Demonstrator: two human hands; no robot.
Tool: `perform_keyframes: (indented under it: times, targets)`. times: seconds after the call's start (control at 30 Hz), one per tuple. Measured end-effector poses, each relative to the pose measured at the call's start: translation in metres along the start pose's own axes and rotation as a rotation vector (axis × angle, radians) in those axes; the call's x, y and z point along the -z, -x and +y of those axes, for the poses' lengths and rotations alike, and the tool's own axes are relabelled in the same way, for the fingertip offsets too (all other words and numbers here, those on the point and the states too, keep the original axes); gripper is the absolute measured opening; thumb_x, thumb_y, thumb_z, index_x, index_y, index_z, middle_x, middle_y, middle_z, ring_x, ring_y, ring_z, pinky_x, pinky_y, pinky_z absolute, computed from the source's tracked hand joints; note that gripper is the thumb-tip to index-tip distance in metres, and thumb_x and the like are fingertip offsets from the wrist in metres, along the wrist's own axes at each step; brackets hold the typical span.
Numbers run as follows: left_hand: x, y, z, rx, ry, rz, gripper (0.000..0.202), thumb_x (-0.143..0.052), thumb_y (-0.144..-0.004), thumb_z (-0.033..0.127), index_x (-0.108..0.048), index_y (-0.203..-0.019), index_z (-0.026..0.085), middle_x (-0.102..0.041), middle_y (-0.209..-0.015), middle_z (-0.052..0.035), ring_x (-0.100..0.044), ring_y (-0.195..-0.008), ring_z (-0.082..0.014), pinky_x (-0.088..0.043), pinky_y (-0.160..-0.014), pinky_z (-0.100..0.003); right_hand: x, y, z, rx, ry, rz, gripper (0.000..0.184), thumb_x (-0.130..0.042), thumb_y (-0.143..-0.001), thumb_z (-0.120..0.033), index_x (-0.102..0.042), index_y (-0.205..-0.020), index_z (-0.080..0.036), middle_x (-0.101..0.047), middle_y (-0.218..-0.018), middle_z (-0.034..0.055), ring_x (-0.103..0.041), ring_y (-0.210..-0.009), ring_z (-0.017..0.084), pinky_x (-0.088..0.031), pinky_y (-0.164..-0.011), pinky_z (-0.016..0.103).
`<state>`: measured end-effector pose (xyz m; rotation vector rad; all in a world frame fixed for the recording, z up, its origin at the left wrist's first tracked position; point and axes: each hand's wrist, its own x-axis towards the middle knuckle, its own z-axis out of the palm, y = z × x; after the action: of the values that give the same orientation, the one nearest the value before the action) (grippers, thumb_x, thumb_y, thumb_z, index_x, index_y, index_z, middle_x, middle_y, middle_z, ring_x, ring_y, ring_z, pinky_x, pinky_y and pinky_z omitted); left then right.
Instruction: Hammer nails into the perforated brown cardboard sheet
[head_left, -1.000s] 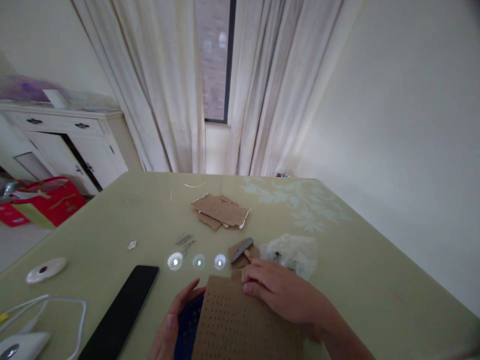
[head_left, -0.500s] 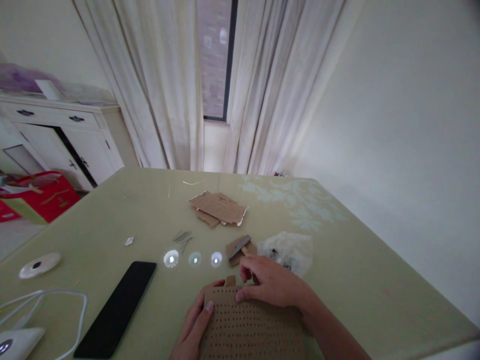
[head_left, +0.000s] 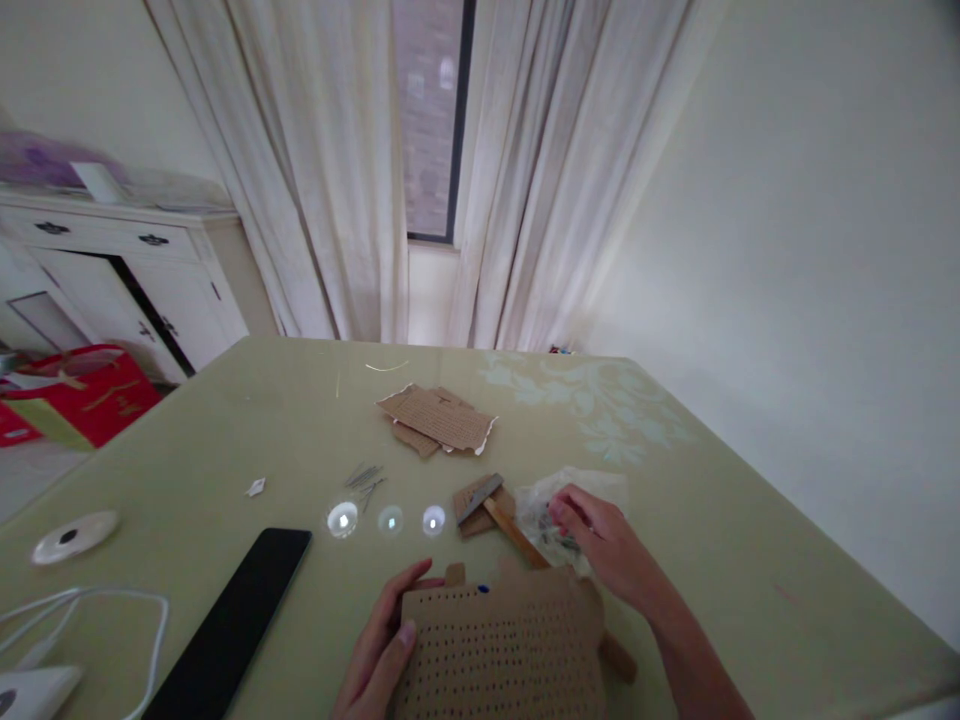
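Note:
A brown perforated cardboard sheet [head_left: 502, 650] lies on the pale green table [head_left: 720, 540] near its front edge. My left hand [head_left: 382, 645] rests on the sheet's left edge, thumb on top and fingers curled round the edge. My right hand [head_left: 600, 545] reaches out to a clear plastic bag [head_left: 581, 490] with small dark parts inside; its fingers are bent and pinching at the bag. A small hammer [head_left: 499, 510] with a wooden handle lies on a cardboard scrap just left of the bag.
Torn cardboard pieces [head_left: 439, 418] lie mid-table, with thin metal nails [head_left: 364, 478] nearer. A black phone [head_left: 229, 620] lies at the left front, beside a white cable [head_left: 90, 610] and a white disc [head_left: 69, 535]. A white cabinet [head_left: 135, 290] and red bag [head_left: 82, 390] stand at left.
My right hand left the top of the perforated sheet and moved right and forward to the plastic bag. My left hand stayed on the sheet's left edge.

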<state>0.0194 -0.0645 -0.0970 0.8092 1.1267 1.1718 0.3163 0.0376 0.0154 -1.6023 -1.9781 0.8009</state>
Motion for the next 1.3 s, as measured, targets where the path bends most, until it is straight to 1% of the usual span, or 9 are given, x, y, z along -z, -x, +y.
perform_keyframes:
  times: [0.17,0.3,0.4,0.53,0.8,0.93,1.07,1.17,1.3]
  targets:
    - [0.026,-0.031,0.031,-0.216,-0.396,0.153,0.06,-0.045,-0.101,0.073,-0.067,-0.134,0.028,-0.078,-0.125,-0.0101,-0.073,-0.117,-0.0318,-0.059,-0.101,-0.042,-0.009,0.024,0.028,-0.066,0.031,0.039,0.036,-0.05,-0.107,-0.05,-0.064,-0.088,-0.023,-0.073,-0.085,0.003,-0.067,-0.081,0.024,-0.048,-0.076,0.035]
    - [0.051,-0.078,0.078,-0.19,-1.275,0.167,0.033,-0.044,-0.105,0.044,-0.07,-0.11,0.024,-0.08,-0.105,-0.0074,-0.077,-0.094,-0.026,-0.058,-0.083,-0.034,-0.024,0.038,0.036,-0.086,0.041,0.023,0.021,-0.057,-0.099,-0.042,-0.066,-0.094,-0.024,-0.077,-0.095,0.0071,-0.071,-0.09,0.029,-0.052,-0.084,0.04]
    - [0.057,-0.106,0.097,-0.166,-1.474,0.202,0.025,-0.046,-0.104,0.029,-0.069,-0.1,0.02,-0.078,-0.106,-0.0128,-0.076,-0.094,-0.0297,-0.055,-0.083,-0.037,-0.033,0.041,0.039,-0.066,0.041,0.001,0.02,-0.06,-0.087,-0.03,-0.068,-0.104,-0.022,-0.078,-0.103,0.0101,-0.071,-0.098,0.032,-0.052,-0.09,0.043]
    - [0.055,-0.122,0.096,-0.151,-1.554,0.225,0.023,-0.049,-0.103,0.027,-0.069,-0.095,0.018,-0.076,-0.105,-0.0155,-0.075,-0.094,-0.0311,-0.054,-0.082,-0.037,-0.039,0.037,0.036,-0.036,0.033,-0.038,0.032,-0.061,-0.083,-0.026,-0.071,-0.113,-0.021,-0.078,-0.11,0.0112,-0.071,-0.104,0.032,-0.052,-0.094,0.042]
    - [0.056,-0.12,0.089,-0.226,-1.474,0.223,0.029,-0.04,-0.102,0.019,-0.068,-0.096,0.014,-0.075,-0.103,-0.0226,-0.074,-0.099,-0.0365,-0.054,-0.09,-0.045,-0.03,0.025,0.03,0.004,0.052,-0.141,0.03,-0.068,-0.083,-0.025,-0.078,-0.112,-0.02,-0.08,-0.114,0.0136,-0.073,-0.106,0.034,-0.052,-0.096,0.044]
    - [0.052,-0.113,0.09,-0.295,-1.301,0.175,0.031,-0.04,-0.106,0.032,-0.066,-0.108,0.016,-0.077,-0.099,-0.0143,-0.076,-0.094,-0.0299,-0.057,-0.085,-0.038,-0.016,0.024,0.038,0.008,0.038,-0.13,0.033,-0.065,-0.092,-0.032,-0.077,-0.12,-0.02,-0.08,-0.122,0.0139,-0.07,-0.116,0.035,-0.05,-0.103,0.047]
    - [0.041,-0.093,0.094,-0.425,-0.963,0.084,0.037,-0.047,-0.103,0.043,-0.068,-0.124,0.021,-0.079,-0.107,-0.0073,-0.075,-0.099,-0.0236,-0.059,-0.086,-0.032,0.0,0.027,0.05,-0.033,0.001,-0.13,0.032,-0.065,-0.096,-0.038,-0.078,-0.117,-0.019,-0.081,-0.109,0.0115,-0.074,-0.099,0.032,-0.056,-0.088,0.043]
    - [0.031,-0.072,0.097,-0.48,-0.654,0.021,0.027,-0.058,-0.1,0.044,-0.075,-0.103,0.023,-0.081,-0.101,-0.0055,-0.075,-0.096,-0.0242,-0.058,-0.091,-0.035,0.015,0.034,0.047,-0.065,-0.075,-0.07,0.037,-0.062,-0.099,-0.048,-0.075,-0.117,-0.018,-0.078,-0.099,0.0092,-0.072,-0.087,0.027,-0.056,-0.075,0.036]
    - [0.022,-0.049,0.095,-0.457,-0.544,-0.123,0.023,-0.063,-0.101,0.041,-0.077,-0.096,0.024,-0.08,-0.096,-0.0044,-0.074,-0.094,-0.0231,-0.058,-0.089,-0.032,0.033,0.054,0.021,-0.14,-0.287,0.05,0.039,-0.064,-0.102,-0.056,-0.07,-0.117,-0.021,-0.062,-0.079,-0.0011,-0.057,-0.064,0.016,-0.045,-0.056,0.026]
